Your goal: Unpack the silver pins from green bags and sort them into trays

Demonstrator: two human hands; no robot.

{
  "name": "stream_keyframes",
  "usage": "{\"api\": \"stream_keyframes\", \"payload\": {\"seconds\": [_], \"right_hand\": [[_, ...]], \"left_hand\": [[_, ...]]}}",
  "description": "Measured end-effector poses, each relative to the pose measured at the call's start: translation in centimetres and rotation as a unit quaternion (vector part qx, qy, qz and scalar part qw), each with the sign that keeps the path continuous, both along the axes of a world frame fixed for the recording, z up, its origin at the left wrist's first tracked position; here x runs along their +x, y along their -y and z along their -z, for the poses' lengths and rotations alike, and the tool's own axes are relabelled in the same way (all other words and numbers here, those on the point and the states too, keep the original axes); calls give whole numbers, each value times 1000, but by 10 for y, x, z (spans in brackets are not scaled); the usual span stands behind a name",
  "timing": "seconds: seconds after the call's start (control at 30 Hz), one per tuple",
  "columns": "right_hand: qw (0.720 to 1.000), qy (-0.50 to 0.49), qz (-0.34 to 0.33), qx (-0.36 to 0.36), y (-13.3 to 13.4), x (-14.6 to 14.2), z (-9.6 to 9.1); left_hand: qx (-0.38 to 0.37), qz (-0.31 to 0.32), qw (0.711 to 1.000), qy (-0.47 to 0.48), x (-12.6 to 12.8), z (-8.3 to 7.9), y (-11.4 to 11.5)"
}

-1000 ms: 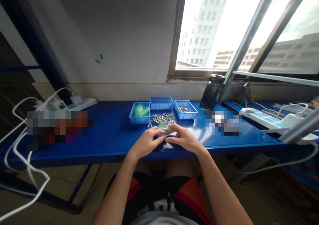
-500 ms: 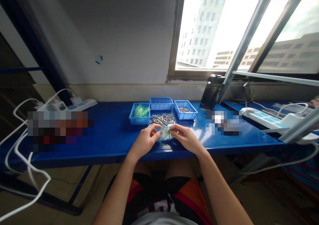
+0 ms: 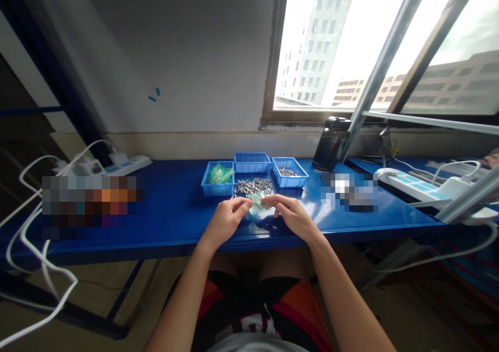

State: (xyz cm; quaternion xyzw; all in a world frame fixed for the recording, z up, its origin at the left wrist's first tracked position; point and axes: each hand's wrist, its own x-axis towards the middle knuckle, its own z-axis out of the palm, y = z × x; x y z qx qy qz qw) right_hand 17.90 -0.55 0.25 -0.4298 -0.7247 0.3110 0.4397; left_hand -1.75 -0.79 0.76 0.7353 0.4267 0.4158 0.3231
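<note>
Between my hands is a small clear, greenish plastic bag (image 3: 256,204), held just above the near part of the table. My left hand (image 3: 230,217) pinches its left edge between thumb and fingers. On the other side, my right hand (image 3: 290,212) grips the right edge with closed fingers. What lies inside the bag is too small to make out. Right behind it, a heap of metal screws (image 3: 253,186) is spread on the tabletop. A blue bin (image 3: 218,190) at the left contains green plastic bags (image 3: 221,174). Another blue bin (image 3: 290,180) at the right has some screws (image 3: 287,171) in it.
A third blue bin (image 3: 251,162) stands at the back centre of the blue table (image 3: 167,211). A black bottle (image 3: 331,144) is by the window. Power strips (image 3: 419,183) with white cables lie at both sides. Blurred items sit left and right.
The bag appears more spread out between my fingers, and my right fingers have shifted slightly on its edge. The bins and the screw heap stay put.
</note>
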Motion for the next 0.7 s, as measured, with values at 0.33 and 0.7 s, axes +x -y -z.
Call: {"api": "stream_keyframes", "payload": {"seconds": [0.33,0.7], "right_hand": [[1000,3,-11,12,-3,-1,5],[994,82,-35,56,-2,-1,3]], "left_hand": [[-34,9,999,38,1,9,-6],[-13,57,998,25,2,4,-2]]}}
